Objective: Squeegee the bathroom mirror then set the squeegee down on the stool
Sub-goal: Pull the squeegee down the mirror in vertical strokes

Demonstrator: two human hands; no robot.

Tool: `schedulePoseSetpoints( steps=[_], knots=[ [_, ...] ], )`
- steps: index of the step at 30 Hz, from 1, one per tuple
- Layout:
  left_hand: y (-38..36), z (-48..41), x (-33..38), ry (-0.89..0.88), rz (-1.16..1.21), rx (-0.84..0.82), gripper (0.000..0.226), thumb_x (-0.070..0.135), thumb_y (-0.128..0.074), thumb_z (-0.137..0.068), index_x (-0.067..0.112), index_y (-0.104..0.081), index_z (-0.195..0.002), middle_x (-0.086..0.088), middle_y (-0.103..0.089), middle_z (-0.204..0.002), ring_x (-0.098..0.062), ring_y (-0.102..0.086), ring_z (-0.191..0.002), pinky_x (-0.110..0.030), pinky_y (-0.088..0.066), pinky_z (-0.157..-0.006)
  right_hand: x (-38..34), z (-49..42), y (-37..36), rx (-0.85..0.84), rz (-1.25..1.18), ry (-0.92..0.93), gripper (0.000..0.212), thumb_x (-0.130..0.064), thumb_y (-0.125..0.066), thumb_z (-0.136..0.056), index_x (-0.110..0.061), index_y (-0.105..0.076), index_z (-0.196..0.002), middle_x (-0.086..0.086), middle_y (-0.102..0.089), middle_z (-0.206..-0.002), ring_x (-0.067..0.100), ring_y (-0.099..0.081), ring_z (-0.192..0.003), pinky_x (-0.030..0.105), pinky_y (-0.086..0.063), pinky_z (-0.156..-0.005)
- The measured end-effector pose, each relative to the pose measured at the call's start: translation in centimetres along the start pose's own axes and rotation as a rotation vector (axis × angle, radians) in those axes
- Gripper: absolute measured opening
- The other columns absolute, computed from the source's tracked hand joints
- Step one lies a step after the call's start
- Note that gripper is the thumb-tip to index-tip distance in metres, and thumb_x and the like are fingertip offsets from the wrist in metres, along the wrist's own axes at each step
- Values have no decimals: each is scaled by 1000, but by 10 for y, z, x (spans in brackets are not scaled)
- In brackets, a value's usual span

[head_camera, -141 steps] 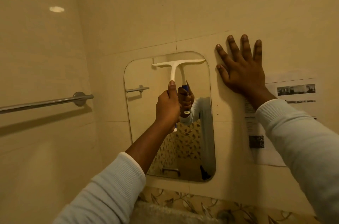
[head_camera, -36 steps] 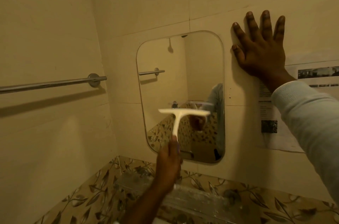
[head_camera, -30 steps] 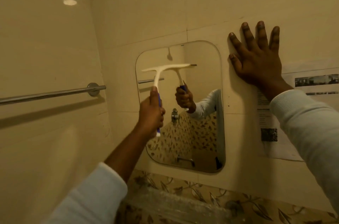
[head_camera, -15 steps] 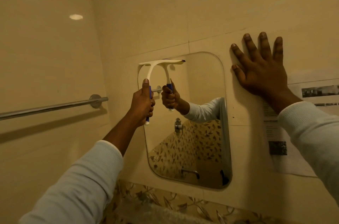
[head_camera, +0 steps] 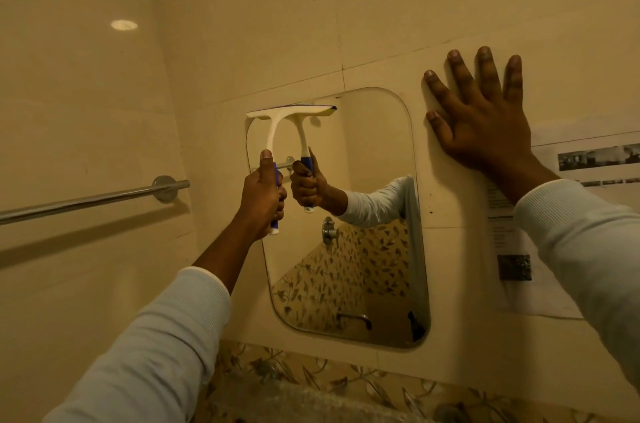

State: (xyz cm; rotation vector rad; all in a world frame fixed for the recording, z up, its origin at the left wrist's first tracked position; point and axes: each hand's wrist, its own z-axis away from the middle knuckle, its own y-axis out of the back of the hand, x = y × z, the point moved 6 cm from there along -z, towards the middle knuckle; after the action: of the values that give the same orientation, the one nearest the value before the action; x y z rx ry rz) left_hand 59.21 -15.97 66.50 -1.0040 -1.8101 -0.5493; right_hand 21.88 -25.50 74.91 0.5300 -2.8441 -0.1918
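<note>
A rounded rectangular mirror [head_camera: 377,215] hangs on the beige tiled wall. My left hand [head_camera: 263,197] grips the blue handle of a white squeegee [head_camera: 273,132], whose blade lies across the mirror's top left corner. The glass shows the reflection of the hand and the squeegee. My right hand [head_camera: 481,125] is pressed flat on the wall just right of the mirror's top, fingers spread and holding nothing. No stool is in view.
A chrome towel rail [head_camera: 90,197] runs along the left wall near the corner. A paper notice [head_camera: 554,222] is stuck to the wall right of the mirror. Leaf-patterned tiles [head_camera: 311,377] run below the mirror.
My left hand has carried the squeegee from low on the mirror up and left to the top left corner. My right hand has stayed flat on the wall.
</note>
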Motion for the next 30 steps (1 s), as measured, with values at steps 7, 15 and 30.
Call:
schedulePoseSetpoints(
  steps=[7, 15, 30],
  knots=[
    [3, 2, -14, -16, -32, 12, 65, 82, -36, -88, 19, -48, -81, 3, -41, -52, -12, -30, -40, -22, -30, -39, -1, 0, 1, -5, -12, -2, 72, -63, -20, -108, -32, -8, -172, 9, -1, -180, 43, 1, -164, 73, -3, -126],
    [20, 19, -29, 53, -51, -15, 65, 83, -37, -87, 20, -47, -78, 3, -40, -53, -11, -28, -41, -23, -27, -39, -1, 1, 1, -8, -32, -7, 72, -64, -20, -108, -34, -6, -172, 8, 0, -180, 43, 1, -164, 74, -4, -126],
    [30, 45, -67, 133, -70, -9, 64, 83, -37, -87, 21, -44, -72, 3, -38, -53, -12, -26, -42, -23, -26, -41, -2, 0, 3, -25, -49, -10, 73, -66, -17, -107, -34, -4, -172, 7, 2, -180, 43, 4, -164, 74, -3, -126]
  ],
)
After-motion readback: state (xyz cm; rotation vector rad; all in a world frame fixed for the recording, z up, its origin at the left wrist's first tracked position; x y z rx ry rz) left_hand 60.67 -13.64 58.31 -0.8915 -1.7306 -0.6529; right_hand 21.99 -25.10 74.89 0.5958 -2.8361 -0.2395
